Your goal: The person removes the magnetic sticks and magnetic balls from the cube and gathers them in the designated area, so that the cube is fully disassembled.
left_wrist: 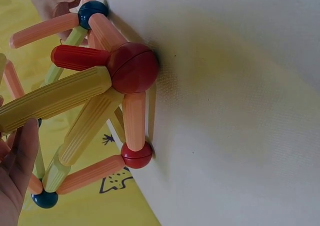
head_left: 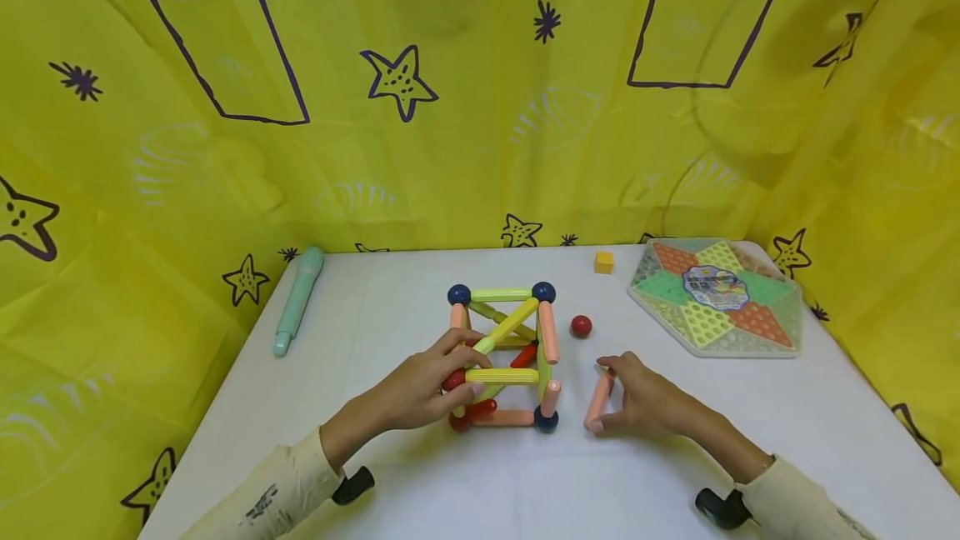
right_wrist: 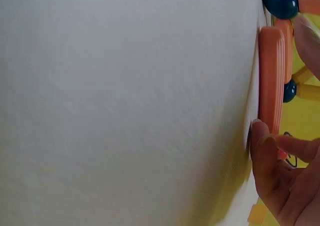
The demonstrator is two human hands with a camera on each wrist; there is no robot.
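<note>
A frame of toy building rods and balls point(head_left: 504, 417) stands on the table, with dark blue balls point(head_left: 543, 292) and red balls point(left_wrist: 134, 67) at its corners. My left hand point(head_left: 431, 382) grips its upper left part, around a red ball point(head_left: 453, 380) and the yellow rods point(head_left: 502, 376) joined there. On the frame's right side, two salmon rods point(head_left: 549, 332) have a free end each. To the right, my right hand point(head_left: 637, 398) pinches a loose salmon rod point(head_left: 599, 398) by its two ends, thumb at the near end. That rod lies along the tabletop in the right wrist view point(right_wrist: 270, 80).
A loose red ball point(head_left: 581, 326) lies right of the frame. Behind it sits a small yellow cube point(head_left: 603, 262). A hexagonal game board point(head_left: 716, 298) is at the back right, and a mint-green microphone-like stick point(head_left: 298, 301) at the left. Yellow patterned cloth point(head_left: 465, 165) hangs behind the table.
</note>
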